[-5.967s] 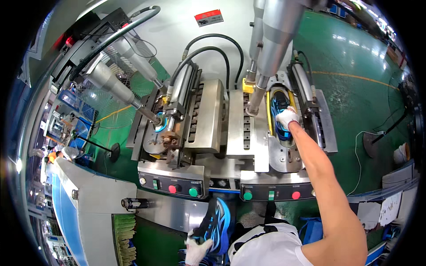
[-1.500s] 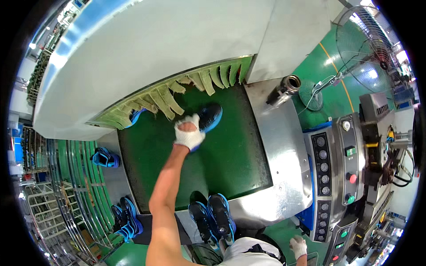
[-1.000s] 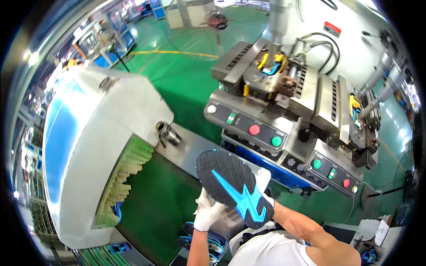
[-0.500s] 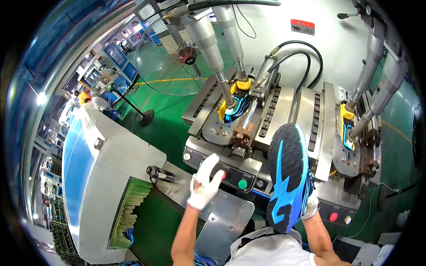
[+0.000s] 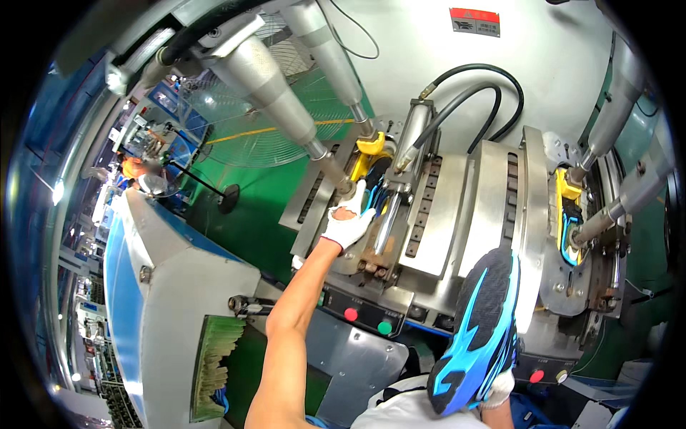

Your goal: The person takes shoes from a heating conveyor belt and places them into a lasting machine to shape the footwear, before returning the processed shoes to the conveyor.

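White-gloved in the head view, the left hand (image 5: 349,223) is spread beside a sneaker (image 5: 376,172) just beyond it, grip unclear; the right hand (image 5: 500,390) grasps a black-and-blue running shoe (image 5: 480,330) extending forward from it.

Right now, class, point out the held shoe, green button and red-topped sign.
Held shoe (image 5: 477,334): head view, on its sole.
Green button (image 5: 384,327): head view, on its cap.
Red-topped sign (image 5: 475,22): head view, on its middle.

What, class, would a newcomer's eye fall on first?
Boldest is the blue-and-black shoe, lower right, sole showing, held in the right hand. Left of centre, the gloved left hand is beside a second shoe in the metal machine. A red-topped sign sits high up.
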{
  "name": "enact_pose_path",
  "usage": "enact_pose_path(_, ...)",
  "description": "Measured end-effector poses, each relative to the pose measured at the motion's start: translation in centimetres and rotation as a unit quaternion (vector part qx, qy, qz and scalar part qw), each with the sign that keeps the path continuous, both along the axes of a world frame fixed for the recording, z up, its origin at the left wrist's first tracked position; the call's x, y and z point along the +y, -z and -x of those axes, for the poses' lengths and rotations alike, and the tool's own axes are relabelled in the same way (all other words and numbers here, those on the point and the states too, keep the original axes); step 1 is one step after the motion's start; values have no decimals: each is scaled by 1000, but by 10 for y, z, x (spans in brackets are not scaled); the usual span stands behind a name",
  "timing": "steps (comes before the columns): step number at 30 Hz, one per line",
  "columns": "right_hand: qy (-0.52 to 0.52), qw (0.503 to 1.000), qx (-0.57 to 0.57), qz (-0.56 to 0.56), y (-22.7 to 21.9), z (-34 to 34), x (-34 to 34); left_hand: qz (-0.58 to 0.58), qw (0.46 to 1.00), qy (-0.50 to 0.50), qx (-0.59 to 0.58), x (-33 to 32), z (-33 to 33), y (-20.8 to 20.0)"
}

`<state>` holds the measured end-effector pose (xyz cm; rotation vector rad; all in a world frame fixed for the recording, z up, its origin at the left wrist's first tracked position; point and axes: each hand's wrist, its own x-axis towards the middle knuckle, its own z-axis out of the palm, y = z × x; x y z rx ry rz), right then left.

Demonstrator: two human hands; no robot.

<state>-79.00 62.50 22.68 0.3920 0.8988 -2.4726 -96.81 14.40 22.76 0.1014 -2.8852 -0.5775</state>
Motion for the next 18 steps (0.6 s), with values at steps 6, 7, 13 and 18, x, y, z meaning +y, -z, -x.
enact_pose_path(6, -30, 999, -15, -31, -14, -22, -7, 54, 994, -95, 20, -48, 54, 41)
enact_pose_path(7, -20, 999, -11, -44, -14, -18, -8, 30, 994, -98, -44, -28, 71, 29)
enact_pose_path(13, -51, 993, 38, -98, -23, -3, -27, -28, 990, -130, -47, -22, 27, -66)
enact_pose_path(18, -123, 969, 102, -190, -55, 29, -111, -125, 964, -151, 179, -10, -130, -118)
